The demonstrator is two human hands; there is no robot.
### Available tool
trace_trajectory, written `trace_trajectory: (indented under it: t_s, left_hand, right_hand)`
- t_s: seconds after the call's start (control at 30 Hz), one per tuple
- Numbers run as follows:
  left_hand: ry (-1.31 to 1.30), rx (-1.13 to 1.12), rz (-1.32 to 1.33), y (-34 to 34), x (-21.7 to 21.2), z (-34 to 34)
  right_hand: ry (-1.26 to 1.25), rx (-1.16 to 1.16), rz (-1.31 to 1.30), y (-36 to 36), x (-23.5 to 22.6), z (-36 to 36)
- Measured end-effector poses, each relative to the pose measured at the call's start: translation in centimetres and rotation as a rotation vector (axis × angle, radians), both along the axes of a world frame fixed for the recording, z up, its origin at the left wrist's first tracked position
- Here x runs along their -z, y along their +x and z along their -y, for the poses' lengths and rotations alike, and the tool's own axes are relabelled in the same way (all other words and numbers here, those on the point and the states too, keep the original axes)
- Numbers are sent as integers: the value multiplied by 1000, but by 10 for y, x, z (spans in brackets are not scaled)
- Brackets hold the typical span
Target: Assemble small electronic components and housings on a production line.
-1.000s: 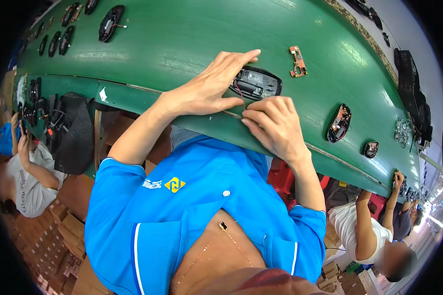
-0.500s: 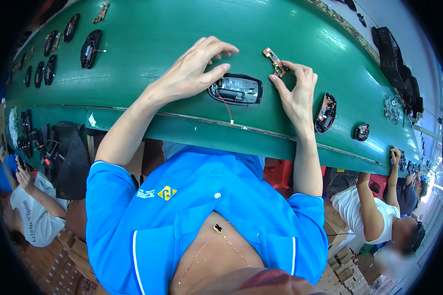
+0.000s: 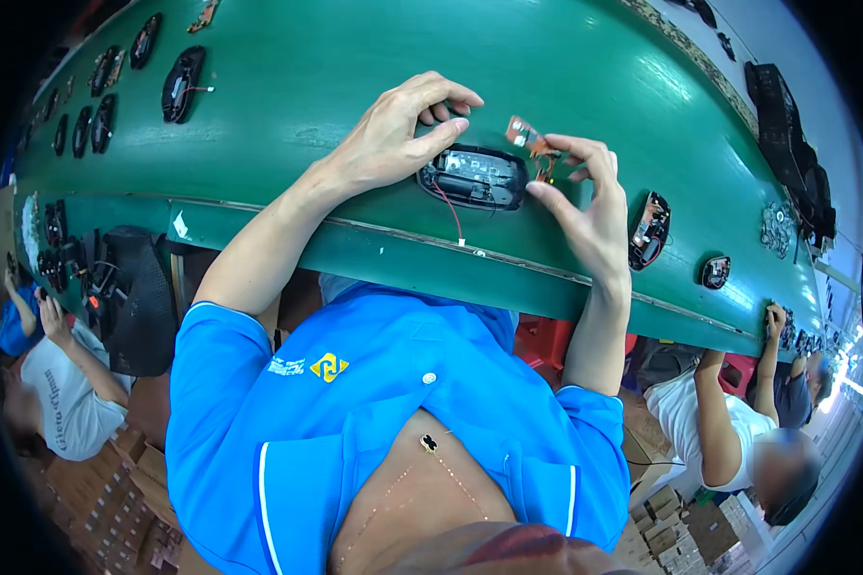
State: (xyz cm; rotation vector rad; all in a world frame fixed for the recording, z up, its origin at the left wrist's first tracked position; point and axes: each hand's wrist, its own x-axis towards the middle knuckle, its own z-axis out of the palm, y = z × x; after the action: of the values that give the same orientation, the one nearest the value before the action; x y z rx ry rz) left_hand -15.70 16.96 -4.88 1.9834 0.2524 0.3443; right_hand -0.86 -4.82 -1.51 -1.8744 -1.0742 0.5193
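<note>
On the green conveyor belt, close to its near edge, lies an open black mouse shell, its inside facing up, with a thin red wire trailing from it toward the person. The left hand rests on the far-left end of the shell; its fingers are curled and close together, the tips pressing down on the shell's rim while the thumb lies along its near side. The right hand is just right of the shell, raised slightly off the belt. Its thumb and forefinger pinch a small brown circuit board, held tilted above the shell's right end; the other fingers are loosely bent and a little apart. Whether the board touches the shell cannot be told.

Further right on the belt lie two more open mouse parts, one larger and one smaller, well apart from the hands. At the far left a row of dark mouse shells sits on the belt. A co-worker in a grey shirt sits at the lower left, and another person in a white shirt reaches a hand up to the belt's near edge at the right. The person wears a blue polo shirt.
</note>
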Motion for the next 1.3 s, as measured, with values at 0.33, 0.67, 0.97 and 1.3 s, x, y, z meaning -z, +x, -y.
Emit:
trace_trajectory:
  t_s: [0.33,0.67,0.97,1.3]
  left_hand:
    - [18,10,65,-1,8,-2]
    - [38,38,55,-1,11,-1]
    - [41,63,28,-1,10,0]
    - [43,80,29,0,10,1]
  right_hand:
    - [-39,-197,57,-4,8,0]
    - [-93,-215,10,-1,3,-3]
    - [-90,-207,24,-1,6,-3]
    - [-113,-201,-4,3,5,1]
